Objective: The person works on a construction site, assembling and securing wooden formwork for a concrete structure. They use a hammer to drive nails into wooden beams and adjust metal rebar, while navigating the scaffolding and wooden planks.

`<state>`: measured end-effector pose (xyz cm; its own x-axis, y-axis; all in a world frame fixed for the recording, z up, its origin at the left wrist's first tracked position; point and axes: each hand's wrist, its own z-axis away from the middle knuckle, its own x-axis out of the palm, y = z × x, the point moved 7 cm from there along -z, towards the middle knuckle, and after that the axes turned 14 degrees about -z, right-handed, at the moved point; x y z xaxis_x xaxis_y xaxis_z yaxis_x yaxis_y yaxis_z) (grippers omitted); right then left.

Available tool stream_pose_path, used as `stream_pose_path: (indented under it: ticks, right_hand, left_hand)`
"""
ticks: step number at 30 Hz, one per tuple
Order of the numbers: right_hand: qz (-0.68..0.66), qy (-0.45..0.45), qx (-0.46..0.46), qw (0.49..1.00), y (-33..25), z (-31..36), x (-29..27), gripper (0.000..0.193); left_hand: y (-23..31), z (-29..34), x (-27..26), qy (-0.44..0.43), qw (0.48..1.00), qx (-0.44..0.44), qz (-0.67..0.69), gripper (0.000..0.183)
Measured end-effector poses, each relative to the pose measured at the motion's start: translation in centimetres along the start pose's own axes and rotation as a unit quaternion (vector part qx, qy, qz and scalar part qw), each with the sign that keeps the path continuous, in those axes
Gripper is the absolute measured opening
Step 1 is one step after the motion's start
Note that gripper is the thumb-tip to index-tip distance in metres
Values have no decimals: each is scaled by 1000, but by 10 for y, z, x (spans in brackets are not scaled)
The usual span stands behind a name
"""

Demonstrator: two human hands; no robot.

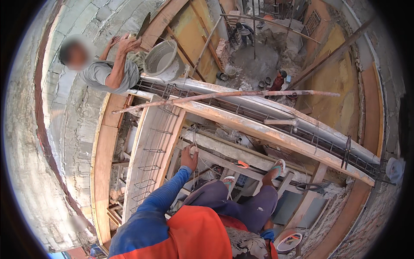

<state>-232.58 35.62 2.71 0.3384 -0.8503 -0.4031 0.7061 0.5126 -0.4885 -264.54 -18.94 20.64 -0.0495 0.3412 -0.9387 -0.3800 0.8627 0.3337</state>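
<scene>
My left hand (189, 157) reaches forward past the side of a wooden beam form, its fingers pinched on a thin pale cord (194, 139). The cord loops above the fingers and hangs down below them. My right hand (268, 225) is low beside my right thigh, mostly hidden behind the leg, so its fingers do not show. Close by it is a white bucket (289, 241) with something orange at its rim. The long formwork (258, 123) ahead of me holds rebar cages, and a second form (148, 155) with rebar joins it at the left.
A co-worker (105, 73) at the upper left raises a trowel (144, 25) beside a bucket of grey mortar (161, 60). A wooden pole (233, 93) lies across the forms. Below, people work near wet concrete (256, 60). My sandalled feet rest on narrow timbers with gaps.
</scene>
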Motion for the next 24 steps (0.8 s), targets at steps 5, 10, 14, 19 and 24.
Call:
stream_pose_path:
  ticks: [5,10,14,19,24]
  right_hand:
    - [-304,62,-14,950,22,-59,-25,35]
    - [-212,99,-90,968,-89,-60,-42,44]
    - [-138,6,-7,990,-244,-3,-21,45]
    - [55,4,-126,990,-286,-24,-12,43]
    - [-107,27,-61,992,-283,-28,-28,35]
  left_hand:
    - [-63,-7,-67,80,990,-79,86,35]
    - [-108,-24,-96,111,960,-142,212,34]
    - [-77,-97,-141,147,934,-72,318,36]
    - [-14,-274,-142,126,880,-42,456,54]
    - [-63,-414,-141,101,956,149,-234,39]
